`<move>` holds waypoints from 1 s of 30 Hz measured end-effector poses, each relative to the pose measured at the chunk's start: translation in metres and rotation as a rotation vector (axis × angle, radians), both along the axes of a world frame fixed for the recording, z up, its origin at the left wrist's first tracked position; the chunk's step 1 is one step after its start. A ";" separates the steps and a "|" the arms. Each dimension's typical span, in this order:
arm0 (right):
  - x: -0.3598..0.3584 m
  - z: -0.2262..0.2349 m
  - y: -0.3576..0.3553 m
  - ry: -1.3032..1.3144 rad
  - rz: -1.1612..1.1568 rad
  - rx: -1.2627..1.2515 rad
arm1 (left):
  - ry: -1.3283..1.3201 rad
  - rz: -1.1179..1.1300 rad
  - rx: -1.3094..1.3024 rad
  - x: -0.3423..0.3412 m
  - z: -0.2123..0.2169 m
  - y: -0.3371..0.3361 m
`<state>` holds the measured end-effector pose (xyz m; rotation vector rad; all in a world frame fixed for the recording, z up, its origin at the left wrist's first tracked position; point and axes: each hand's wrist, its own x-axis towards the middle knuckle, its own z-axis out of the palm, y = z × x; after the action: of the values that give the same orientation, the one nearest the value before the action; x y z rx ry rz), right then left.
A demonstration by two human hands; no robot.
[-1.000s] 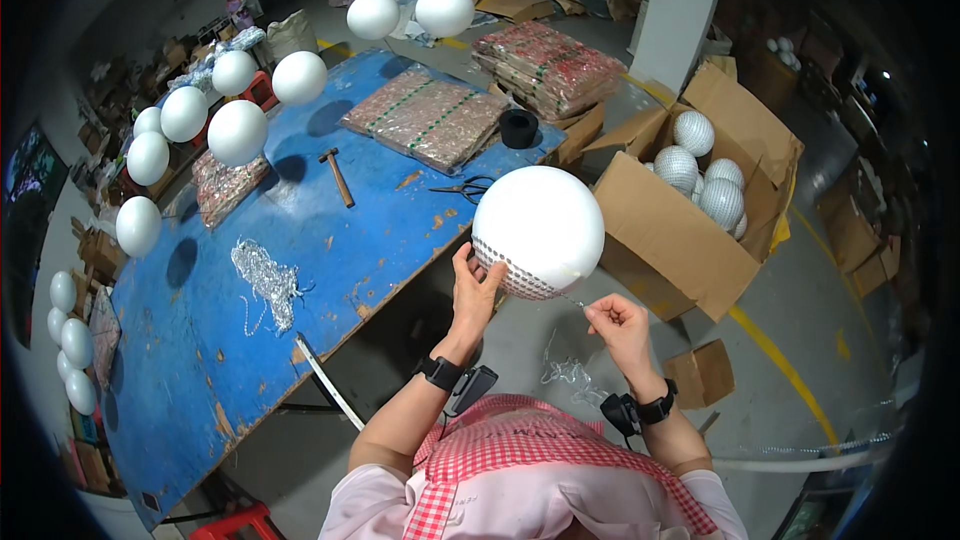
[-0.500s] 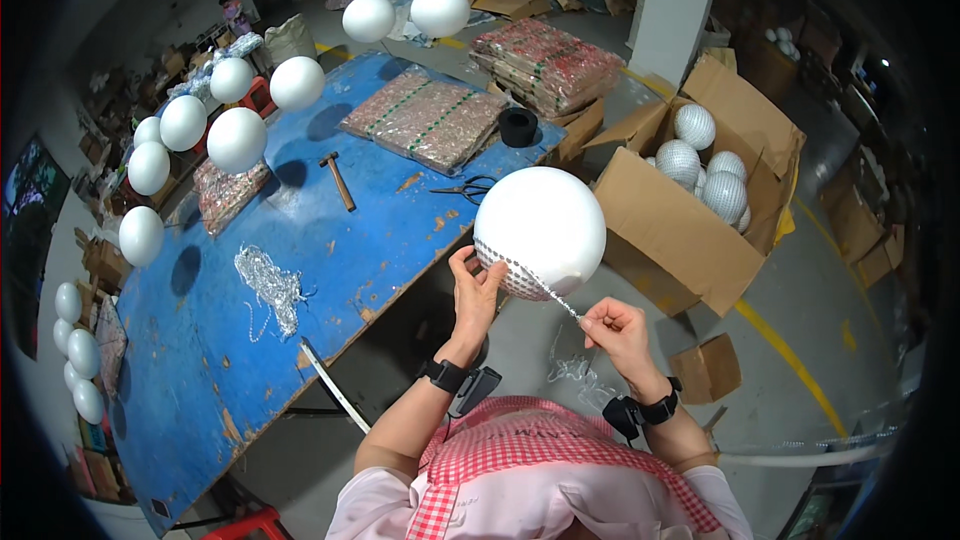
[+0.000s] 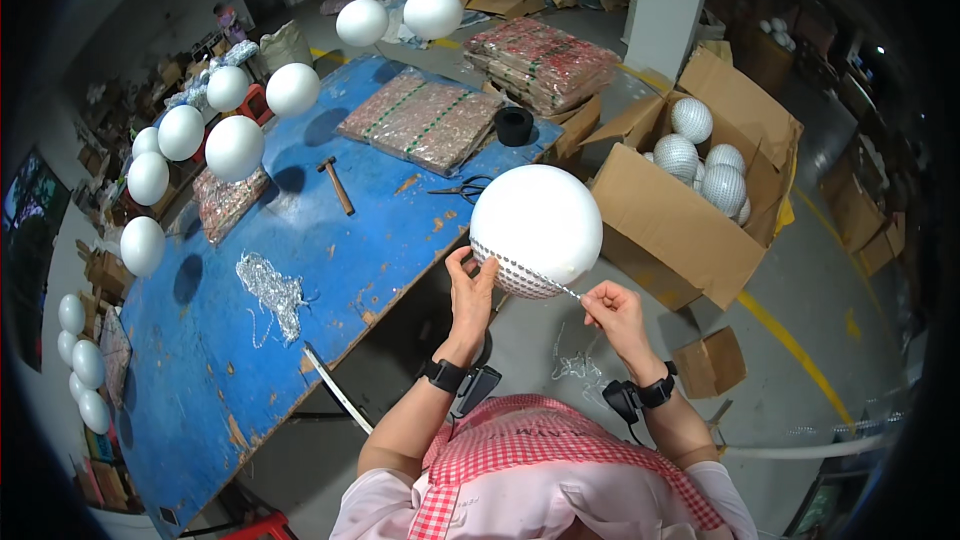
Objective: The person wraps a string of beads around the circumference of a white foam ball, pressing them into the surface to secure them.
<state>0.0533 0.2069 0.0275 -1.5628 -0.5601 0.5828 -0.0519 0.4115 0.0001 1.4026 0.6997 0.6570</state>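
Note:
A large white ball is in front of me, just off the table's near edge. Rows of small silver pieces cover its underside. My left hand is at the ball's lower left, thumb and fingers closed against its surface by the top row. A thin silver strand runs along the covered edge to my right hand, which pinches it at the ball's lower right. More loose strand hangs below, between my forearms. What holds up the ball underneath is hidden.
The worn blue table carries a silver strand bundle, a hammer, scissors, black tape and wrapped packs. White balls stand along its far side. At right, a carton holds several silver-covered balls.
My right hand has shifted slightly up, and the strand now lies closer along the ball's edge. The left hand stays at nearly the same spot on the ball.

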 end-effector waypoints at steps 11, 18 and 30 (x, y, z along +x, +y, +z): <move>0.023 -0.037 -0.008 -0.287 0.042 -0.262 | 0.026 -0.174 0.105 0.001 -0.003 0.005; 0.003 -0.001 -0.024 0.053 0.108 0.074 | 0.000 -0.233 -0.058 0.009 -0.004 0.001; 0.013 -0.011 -0.027 -0.346 0.035 -0.347 | 0.030 -0.113 0.064 0.013 0.001 -0.013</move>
<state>0.0663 0.1794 0.0167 -2.0061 -0.7778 0.4534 -0.0387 0.3981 0.0009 1.5018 0.6223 0.5747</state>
